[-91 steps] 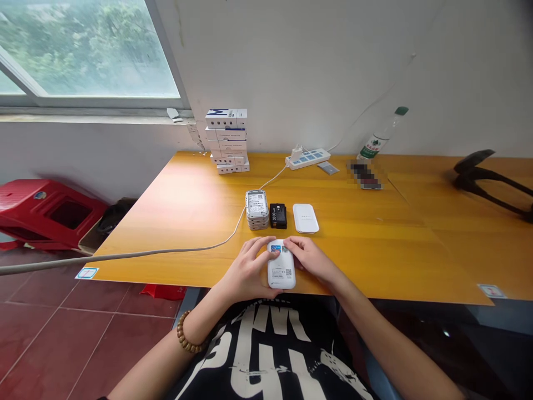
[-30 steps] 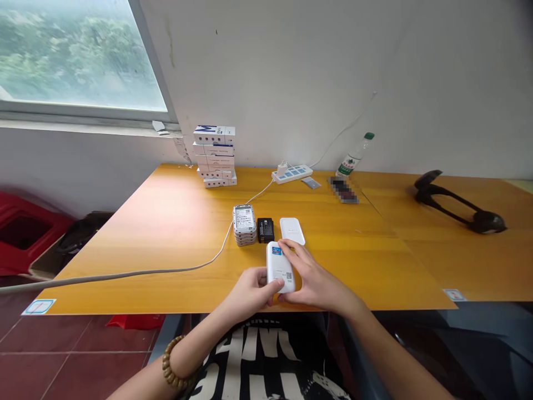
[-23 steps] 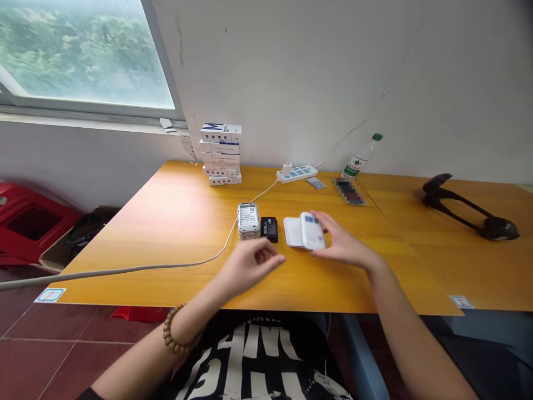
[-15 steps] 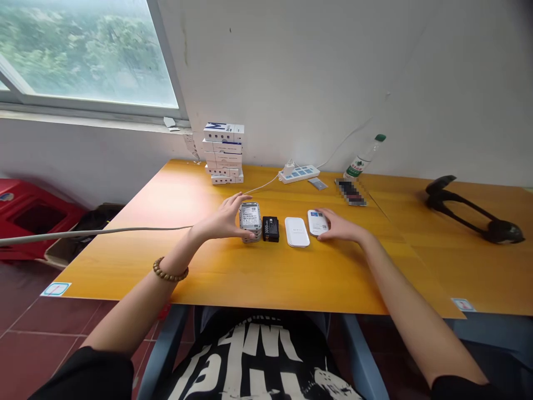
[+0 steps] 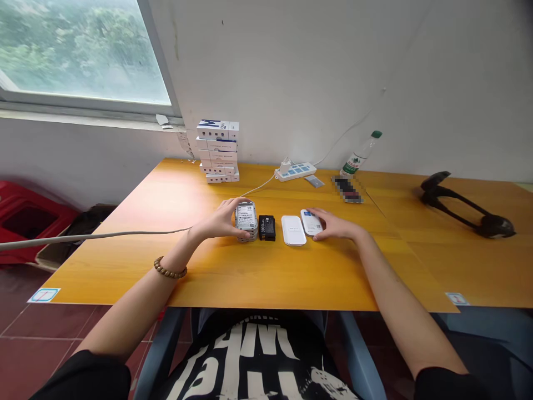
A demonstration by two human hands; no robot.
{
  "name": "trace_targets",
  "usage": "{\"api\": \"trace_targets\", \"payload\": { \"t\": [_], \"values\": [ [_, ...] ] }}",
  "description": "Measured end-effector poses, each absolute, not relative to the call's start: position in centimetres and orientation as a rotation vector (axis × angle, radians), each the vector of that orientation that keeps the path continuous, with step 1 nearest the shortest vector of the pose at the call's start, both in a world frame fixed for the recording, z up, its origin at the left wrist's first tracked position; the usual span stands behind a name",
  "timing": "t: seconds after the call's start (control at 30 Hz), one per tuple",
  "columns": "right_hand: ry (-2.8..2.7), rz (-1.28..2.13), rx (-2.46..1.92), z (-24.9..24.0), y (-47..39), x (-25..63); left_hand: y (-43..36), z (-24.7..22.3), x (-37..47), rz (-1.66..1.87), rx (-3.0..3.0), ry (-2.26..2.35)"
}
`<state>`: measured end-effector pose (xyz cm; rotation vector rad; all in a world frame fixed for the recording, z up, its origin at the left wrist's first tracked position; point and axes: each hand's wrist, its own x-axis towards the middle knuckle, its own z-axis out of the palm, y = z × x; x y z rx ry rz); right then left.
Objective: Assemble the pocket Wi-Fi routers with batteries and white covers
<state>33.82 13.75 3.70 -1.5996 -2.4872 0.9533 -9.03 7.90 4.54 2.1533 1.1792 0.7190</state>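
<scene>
Orange table [image 5: 208,266]: left hand [image 5: 220,221] grasps the stacked devices [image 5: 245,221]. Right hand [image 5: 335,226], fingers released, rests against a white device [image 5: 310,221].

On the bench [image 5: 258,278], a row runs left to right: stack of devices [image 5: 245,221], battery [image 5: 267,228], cover [image 5: 293,230], then a lone device [image 5: 311,221]. Left hand [image 5: 220,221] sits against the stack's left side, right hand [image 5: 335,226] just right of the lone device. Behind, by the wall: boxes [image 5: 217,151] left, power strip [image 5: 295,171] middle, bottle [image 5: 361,153] right.
</scene>
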Motion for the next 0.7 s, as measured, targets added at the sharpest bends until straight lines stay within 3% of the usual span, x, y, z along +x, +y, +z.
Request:
{"api": "trace_targets", "payload": {
  "t": [0.37, 0.53, 0.7],
  "values": [
    [-2.491, 0.977, -1.631, 4.2, 13.5, 34.1, 6.0, 5.5, -8.5, 0.858, 2.150, 1.163],
    [-2.477, 0.974, -1.650, 4.1, 13.7, 34.3, 0.8, 6.6, -6.9, 0.909, 2.221, 0.977],
    [-2.464, 0.898, -1.741, 5.0, 13.3, 34.2, -4.3, 4.0, -4.7, 0.752, 2.131, 0.916]
  ]
}}
